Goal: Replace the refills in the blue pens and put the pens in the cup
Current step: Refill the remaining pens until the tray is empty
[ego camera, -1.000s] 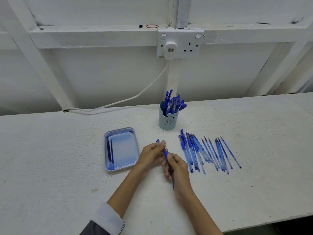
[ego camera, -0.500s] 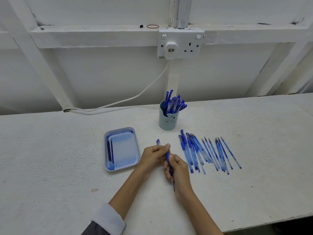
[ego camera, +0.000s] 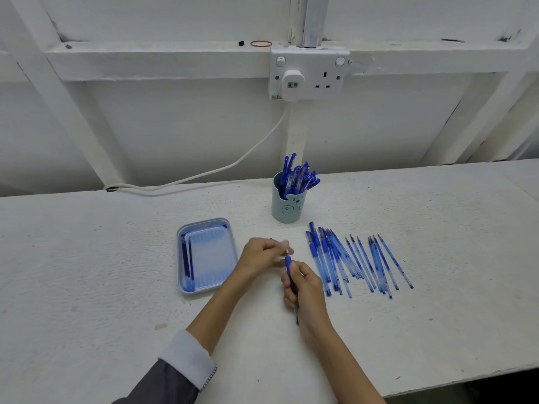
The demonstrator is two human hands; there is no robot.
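White textured tabletop (ego camera: 87, 258) is filling lower frame, wall socket (ego camera: 309, 74) sitting upper centre. Right hand (ego camera: 304, 290) is gripping blue pen (ego camera: 288, 265); left hand (ego camera: 262, 255) is pinching its tip.

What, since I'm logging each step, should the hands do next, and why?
Probably twist the tip of the pen with the left hand, while the right hand grips the barrel: the left fingers pinch that end. Loosening or tightening, I cannot tell.

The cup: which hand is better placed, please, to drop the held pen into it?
Probably right: the right hand grips the pen, with the cup straight beyond; the left hand only pinches its tip.
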